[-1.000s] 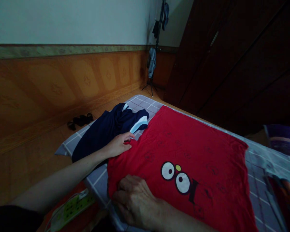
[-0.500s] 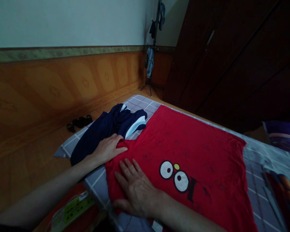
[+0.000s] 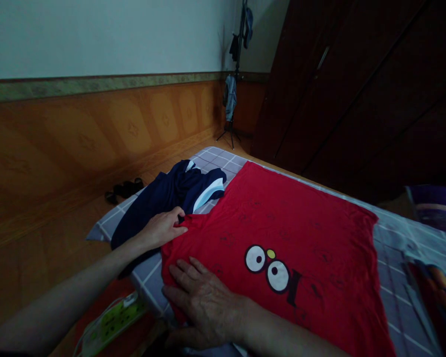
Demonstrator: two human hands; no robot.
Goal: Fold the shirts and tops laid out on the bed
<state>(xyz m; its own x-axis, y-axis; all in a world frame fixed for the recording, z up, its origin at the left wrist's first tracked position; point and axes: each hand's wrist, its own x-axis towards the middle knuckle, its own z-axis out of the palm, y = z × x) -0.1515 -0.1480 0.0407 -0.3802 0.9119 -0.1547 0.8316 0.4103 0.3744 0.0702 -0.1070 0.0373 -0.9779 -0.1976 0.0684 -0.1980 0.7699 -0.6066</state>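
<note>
A red T-shirt [image 3: 319, 223] lies spread on the bed, its print of two round white eyes and a small yellow spot facing up. At the shirt's left corner, my left hand [image 3: 164, 228] is closed, thumb and fingers pinching the fabric edge. My right hand [image 3: 210, 302] rests flat on the shirt's near left part, fingers stretched out and palm down. Beyond my left hand, a bunched navy garment [image 3: 171, 186] with white and light-blue trim touches the shirt's left side.
A grey checked sheet [image 3: 215, 157] covers the bed. Below its left edge sits a green power strip [image 3: 115, 320]. Black shoes [image 3: 124, 189] lie on the floor by the wall. A coat stand [image 3: 238, 64] and a dark wardrobe [image 3: 342, 99] stand behind. A purple item [image 3: 434, 208] is at right.
My right hand has slid slightly left and toward me over the shirt. My left hand has drawn back a little to the left, its fingers curled tighter on the corner.
</note>
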